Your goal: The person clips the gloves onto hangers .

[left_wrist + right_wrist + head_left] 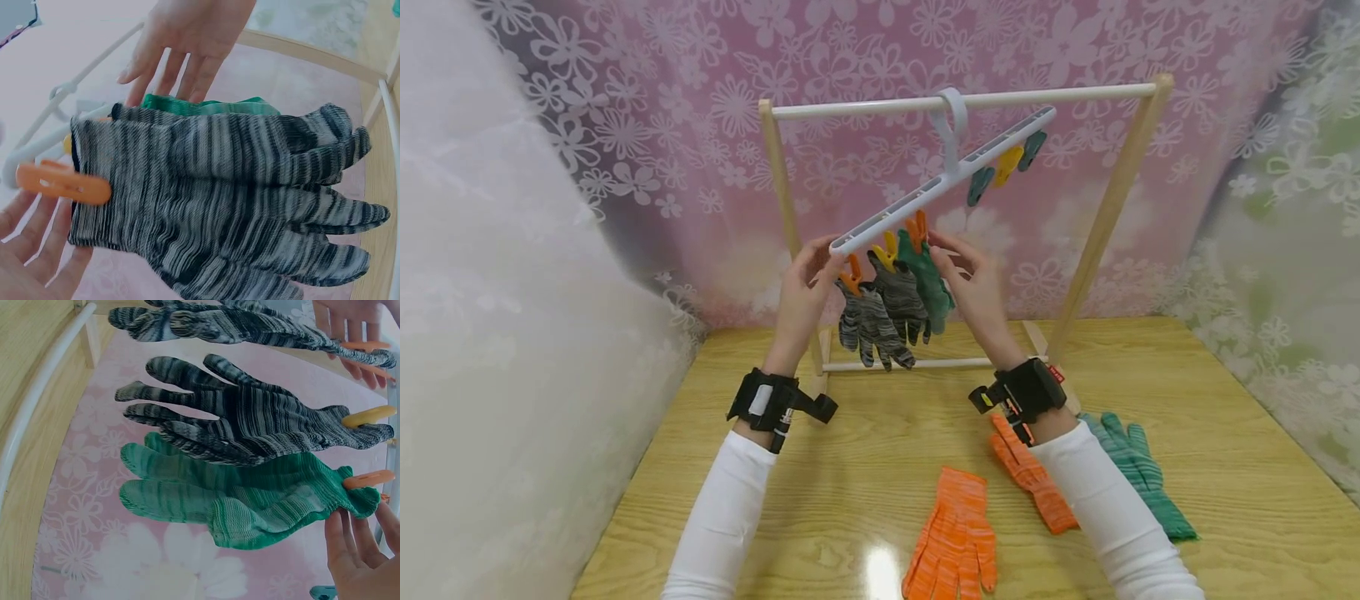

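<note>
We list one wood-grain table, spread beneath the hanger; one rack of pale wood posts and white rods, its top rod carrying the hanger by the hook; one pale grey hanger, set aslant.

Gloves, six: two grey-black striped gloves and one green glove, clipped in a row below the hanger's near half; two orange gloves and one darker green glove, lying on the table on the near side of the hanger.

Hands, two: we note the left hand at the hanger's near end, grip released, fingers extended at the outermost striped cuff; the right hand beside the hanger's middle, likewise released, fingertips touching the hung green cuff.

Clips, six: we count orange, yellow and orange clips on the hung cuffs; teal, yellow and teal clips under the hanger's far half.
</note>
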`<state>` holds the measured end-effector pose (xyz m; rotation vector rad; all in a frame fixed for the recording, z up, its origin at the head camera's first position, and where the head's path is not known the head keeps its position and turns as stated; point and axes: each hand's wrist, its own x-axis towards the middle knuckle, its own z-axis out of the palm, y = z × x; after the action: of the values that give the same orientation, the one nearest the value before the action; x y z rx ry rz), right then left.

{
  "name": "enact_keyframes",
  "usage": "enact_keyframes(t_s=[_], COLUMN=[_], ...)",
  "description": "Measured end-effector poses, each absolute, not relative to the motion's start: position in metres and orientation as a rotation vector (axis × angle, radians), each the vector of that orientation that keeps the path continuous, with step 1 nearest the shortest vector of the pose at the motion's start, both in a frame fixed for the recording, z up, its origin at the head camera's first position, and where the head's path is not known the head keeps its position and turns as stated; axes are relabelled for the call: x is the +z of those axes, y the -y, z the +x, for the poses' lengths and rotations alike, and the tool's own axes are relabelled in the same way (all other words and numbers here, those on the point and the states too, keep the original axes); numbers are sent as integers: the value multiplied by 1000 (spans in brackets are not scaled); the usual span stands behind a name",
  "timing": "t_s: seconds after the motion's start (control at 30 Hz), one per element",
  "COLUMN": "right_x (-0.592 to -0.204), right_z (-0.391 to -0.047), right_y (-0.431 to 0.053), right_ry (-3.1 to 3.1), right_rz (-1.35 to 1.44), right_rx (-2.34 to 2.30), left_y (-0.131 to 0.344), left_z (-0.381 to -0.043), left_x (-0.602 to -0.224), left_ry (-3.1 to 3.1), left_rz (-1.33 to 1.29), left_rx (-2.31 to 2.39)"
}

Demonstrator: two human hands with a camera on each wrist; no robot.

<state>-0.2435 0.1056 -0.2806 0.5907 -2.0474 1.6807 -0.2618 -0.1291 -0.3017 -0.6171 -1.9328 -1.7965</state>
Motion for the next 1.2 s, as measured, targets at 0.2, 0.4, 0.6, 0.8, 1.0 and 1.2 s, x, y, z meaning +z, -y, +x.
enact_keyframes(t_s=[0.2, 0.4, 0.6, 0.8, 1.0, 1.2], right_x=[-288, -298, -322, -333, -342, -350], right_z=[-240, -244, -264, -265, -265, -263], right_y=[-103, -104, -107, -106, -105, -106], right_ry=[2068, 2087, 2143, 2218, 2300, 2400], right_rz=[650, 694, 743, 785, 780, 806], right_rx=[1671, 1615, 1671, 1706, 1573, 1520], left_y=[124, 130, 133, 132, 130, 112], left_z=[-262, -268, -257, -247, -254, -255], left_x=[-304, -305, -297, -298, -313, -311], left_ry=[1909, 1810, 1767, 1752, 1689, 1648], left_rz=[-547, -475, -479, -442, -364, -485], left_rx=[-1683, -1680, -1651, -1689, -1689, -1675])
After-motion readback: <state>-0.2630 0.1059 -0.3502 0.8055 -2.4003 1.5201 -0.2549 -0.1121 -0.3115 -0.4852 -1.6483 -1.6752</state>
